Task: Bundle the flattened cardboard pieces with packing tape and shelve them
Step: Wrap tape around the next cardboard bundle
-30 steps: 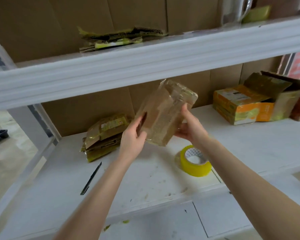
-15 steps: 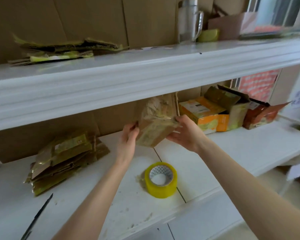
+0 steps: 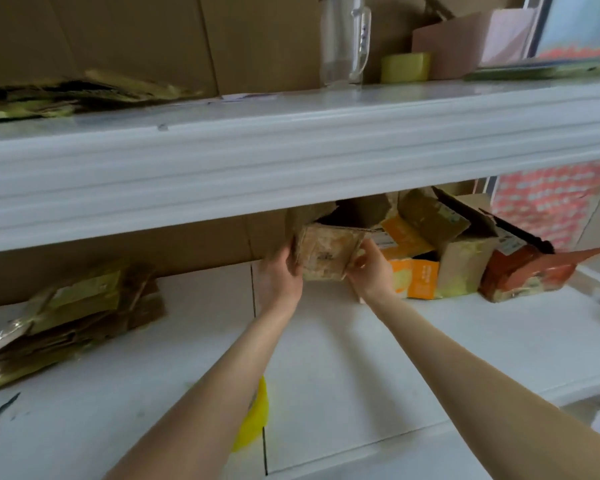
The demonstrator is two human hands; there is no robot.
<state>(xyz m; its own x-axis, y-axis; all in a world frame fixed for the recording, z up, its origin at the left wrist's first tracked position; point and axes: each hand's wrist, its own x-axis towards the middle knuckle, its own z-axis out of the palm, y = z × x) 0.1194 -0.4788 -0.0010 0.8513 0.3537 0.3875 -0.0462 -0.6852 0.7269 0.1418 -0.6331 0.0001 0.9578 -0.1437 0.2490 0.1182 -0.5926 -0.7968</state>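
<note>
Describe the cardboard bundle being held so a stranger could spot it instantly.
Look at the white lower shelf, just beneath the upper shelf's edge. The bundle is gripped between the left hand and right hand. Unlike the stack lying flat at left, it's held upright.

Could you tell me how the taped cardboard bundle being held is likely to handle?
The taped cardboard bundle is probably stiff: a flat slab between the left hand and right hand. Its shiny tape wrap may be slippery. It seems light, gripped at its edges.
</note>
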